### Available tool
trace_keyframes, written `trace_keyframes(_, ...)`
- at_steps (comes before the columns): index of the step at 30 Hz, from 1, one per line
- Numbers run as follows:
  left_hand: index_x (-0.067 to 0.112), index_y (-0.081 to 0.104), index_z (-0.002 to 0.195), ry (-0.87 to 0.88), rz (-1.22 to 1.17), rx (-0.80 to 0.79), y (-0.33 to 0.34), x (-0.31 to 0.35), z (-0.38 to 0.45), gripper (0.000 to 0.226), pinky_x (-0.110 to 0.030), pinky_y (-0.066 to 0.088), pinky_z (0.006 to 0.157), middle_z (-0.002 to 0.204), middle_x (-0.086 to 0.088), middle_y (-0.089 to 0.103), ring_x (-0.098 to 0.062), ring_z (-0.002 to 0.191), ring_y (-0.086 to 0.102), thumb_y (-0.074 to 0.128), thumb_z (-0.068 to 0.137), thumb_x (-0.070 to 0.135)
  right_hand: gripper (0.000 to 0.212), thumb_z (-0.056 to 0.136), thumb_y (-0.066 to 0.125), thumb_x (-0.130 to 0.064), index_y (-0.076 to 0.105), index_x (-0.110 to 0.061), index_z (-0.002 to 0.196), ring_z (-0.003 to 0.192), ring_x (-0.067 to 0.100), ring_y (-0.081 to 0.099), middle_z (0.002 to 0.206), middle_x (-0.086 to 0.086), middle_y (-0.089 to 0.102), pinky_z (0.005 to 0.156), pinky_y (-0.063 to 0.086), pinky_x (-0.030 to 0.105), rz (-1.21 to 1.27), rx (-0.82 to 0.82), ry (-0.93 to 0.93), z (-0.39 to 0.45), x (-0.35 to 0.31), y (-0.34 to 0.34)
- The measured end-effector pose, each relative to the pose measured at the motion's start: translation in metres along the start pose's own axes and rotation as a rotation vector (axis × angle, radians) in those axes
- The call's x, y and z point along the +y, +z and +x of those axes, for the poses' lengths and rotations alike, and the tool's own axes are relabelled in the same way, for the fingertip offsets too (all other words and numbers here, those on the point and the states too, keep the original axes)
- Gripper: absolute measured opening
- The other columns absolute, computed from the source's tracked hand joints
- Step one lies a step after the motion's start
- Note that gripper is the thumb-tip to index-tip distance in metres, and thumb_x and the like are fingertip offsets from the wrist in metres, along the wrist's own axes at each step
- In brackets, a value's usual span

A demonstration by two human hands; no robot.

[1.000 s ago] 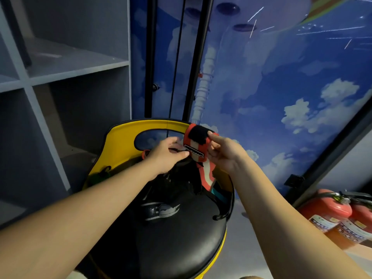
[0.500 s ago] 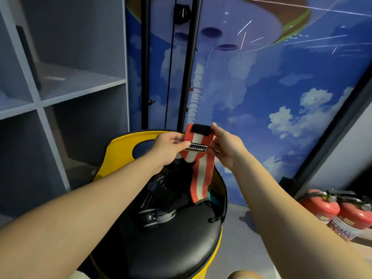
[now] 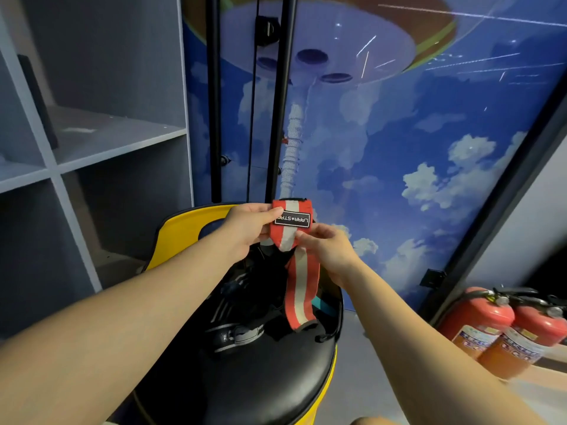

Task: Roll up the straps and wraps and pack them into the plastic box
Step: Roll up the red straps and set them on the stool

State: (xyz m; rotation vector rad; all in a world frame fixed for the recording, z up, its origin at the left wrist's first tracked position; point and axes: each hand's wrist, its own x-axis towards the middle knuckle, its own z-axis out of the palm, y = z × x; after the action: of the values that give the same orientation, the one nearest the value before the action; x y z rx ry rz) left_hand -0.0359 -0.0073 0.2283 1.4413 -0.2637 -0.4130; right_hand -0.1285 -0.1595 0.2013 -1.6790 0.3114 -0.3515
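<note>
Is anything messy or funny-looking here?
Mostly the black straps: they lie in a tangled heap on the round black seat. The red striped wrap in both hands hangs loose, not yet rolled. Nothing looks broken or spilled.

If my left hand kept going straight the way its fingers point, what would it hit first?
The left hand points rightward and already pinches the red wrap with a pale stripe; past it, probably the right hand, though depth is unclear.

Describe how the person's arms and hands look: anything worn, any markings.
Both forearms are bare right up to the bottom edge of the picture: no sleeves are in view. The left hand and right hand wear no gloves. No watch, bracelet or ring shows, and no markings can be seen. The hands are slightly blurred, so fine details cannot be told.
</note>
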Motion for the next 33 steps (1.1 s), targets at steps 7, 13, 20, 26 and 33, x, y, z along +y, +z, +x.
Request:
trace_keyframes(7, 0.02, 0.073, 0.114, -0.007, 0.176, -0.075, -0.015, -0.03, 0.009, 0.034, -0.032, 0.05, 0.09, 0.108, 0.002, 0.077, -0.016, 0.105, 0.07, 0.077, 0.086, 0.039, 0.007, 0.093, 0.071, -0.015, 0.074, -0.011, 0.088, 0.069, 0.013, 0.068, 0.081, 0.002, 0.076, 0.058, 0.05, 0.019, 0.137, 0.037, 0.01, 0.024, -0.005, 0.002)
trace_keyframes(13, 0.018, 0.074, 0.111, -0.001, 0.327, -0.069, -0.015, -0.06, 0.027, 0.026, -0.027, 0.053, 0.079, 0.101, 0.003, 0.077, -0.015, 0.099, 0.071, 0.078, 0.087, 0.029, 0.027, 0.08, 0.08, -0.024, 0.074, 0.0, 0.09, 0.08, 0.033, 0.061, 0.095, 0.032, 0.07, 0.087, 0.056, 0.053, 0.231, 0.033, 0.119, 0.044, 0.003, 0.01)
trace_keyframes(20, 0.012, 0.073, 0.117, -0.031, 0.259, -0.069, -0.015, -0.074, 0.039, 0.031, -0.038, 0.058, 0.094, 0.103, -0.002, 0.078, -0.02, 0.1, 0.074, 0.076, 0.09, 0.027, 0.021, 0.088, 0.072, -0.032, 0.072, -0.013, 0.08, 0.079, 0.028, 0.055, 0.076, 0.011, 0.063, 0.076, 0.049, 0.04, 0.21, 0.037, 0.129, 0.054, 0.028, 0.008)
trace_keyframes(26, 0.004, 0.07, 0.118, -0.127, 0.07, -0.041, -0.02, -0.068, 0.046, 0.027, -0.027, 0.058, 0.072, 0.104, -0.009, 0.078, -0.018, 0.092, 0.074, 0.069, 0.094, 0.016, 0.018, 0.098, 0.059, -0.019, 0.072, -0.007, 0.104, 0.078, 0.019, 0.06, 0.088, 0.008, 0.072, 0.074, 0.043, 0.031, 0.117, -0.023, 0.177, 0.043, 0.051, 0.0)
trace_keyframes(33, 0.005, 0.06, 0.133, -0.219, -0.016, -0.035, -0.03, -0.07, 0.047, 0.042, -0.029, 0.054, 0.071, 0.114, -0.01, 0.074, -0.021, 0.1, 0.071, 0.07, 0.094, 0.017, 0.034, 0.092, 0.07, -0.009, 0.067, -0.013, 0.126, 0.101, 0.013, 0.072, 0.117, 0.001, 0.072, 0.078, 0.056, 0.016, -0.054, -0.155, 0.082, 0.026, 0.085, 0.022)
